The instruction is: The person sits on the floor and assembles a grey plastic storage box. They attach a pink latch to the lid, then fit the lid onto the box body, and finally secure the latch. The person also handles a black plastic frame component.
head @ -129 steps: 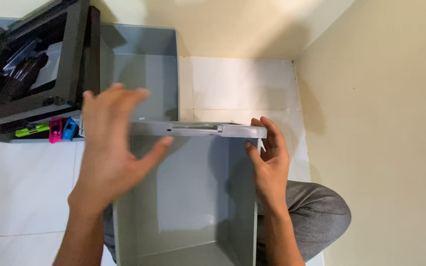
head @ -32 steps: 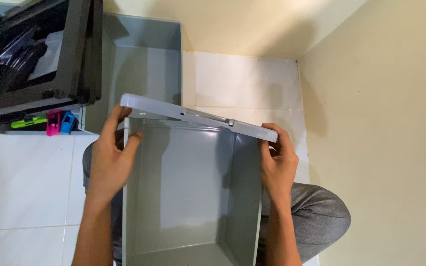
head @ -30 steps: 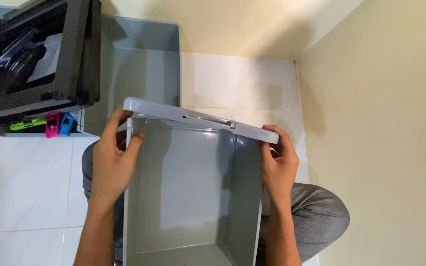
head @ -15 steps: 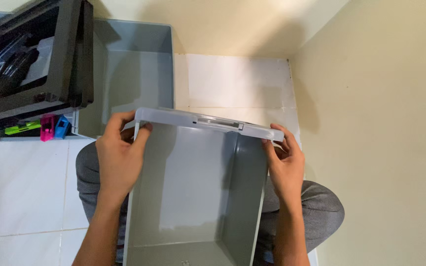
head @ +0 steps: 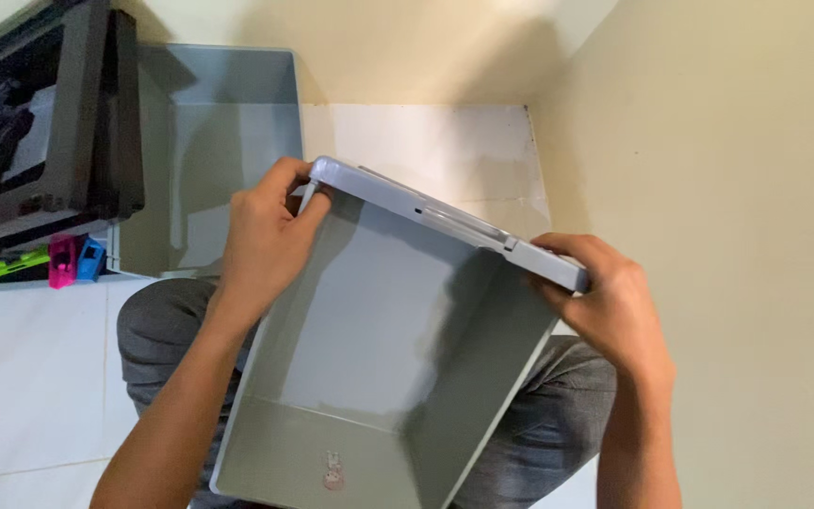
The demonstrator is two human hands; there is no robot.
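Both hands clamped on grey plastic drawer [head: 369,349]: left hand [head: 266,240], right hand [head: 610,306] gripping front rim, mid-reorientation; next needs level, steady grip.

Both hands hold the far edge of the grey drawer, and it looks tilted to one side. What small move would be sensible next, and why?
Probably level it first: raise the right hand a little, or lower the left hand. The grey drawer sits skewed over the lap, its front edge sloping down to the right, with each hand's grip on one far corner. The wall is close on the right, so a small, slow correction seems safest.
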